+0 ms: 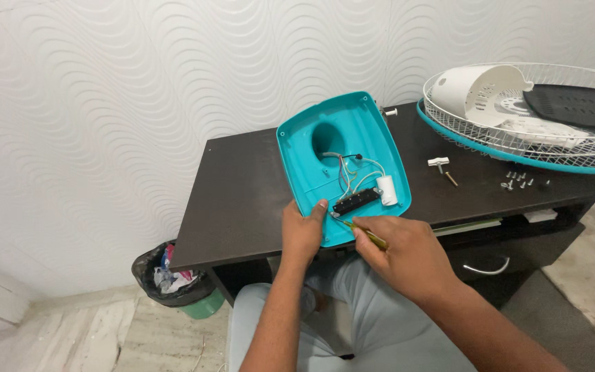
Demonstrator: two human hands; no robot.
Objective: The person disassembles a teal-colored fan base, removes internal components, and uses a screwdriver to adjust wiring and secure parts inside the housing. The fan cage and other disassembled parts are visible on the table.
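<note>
Seated person is working at a dark bench [242,200] set against a white wavy-patterned wall [105,103]. A teal plastic fan base [339,148] is lying upside down near the front edge of the bench, its hollow inside facing up, showing a round neck hole, a bundle of coloured wires [352,172], a white cylindrical capacitor [387,191] and a black switch block [356,200]. The left hand [302,231] is gripping the near rim of the base, thumb pressing inside the shell just beside the switch block, steadying it. The right hand [408,255] is closed around a yellow-handled screwdriver [365,234], its tip pointing toward the near end of the switch block; whether the tip is seated in a screw cannot be told. The step in hand appears to be work on the switch block's fixing at the near corner of the shell. The next move seems to call for keeping the tip square on the fastener while the left hand is holding the shell from sliding, and for keeping the shaft off the thin wires. Further right on the bench, a white T-shaped part [439,162] and a scatter of loose screws [518,181] are lying well apart from the base. A white wire fan guard [587,141] with a teal rim is resting at the far right, holding a white motor cover [476,89]. A bin [166,275] is standing on the floor to the left.
</note>
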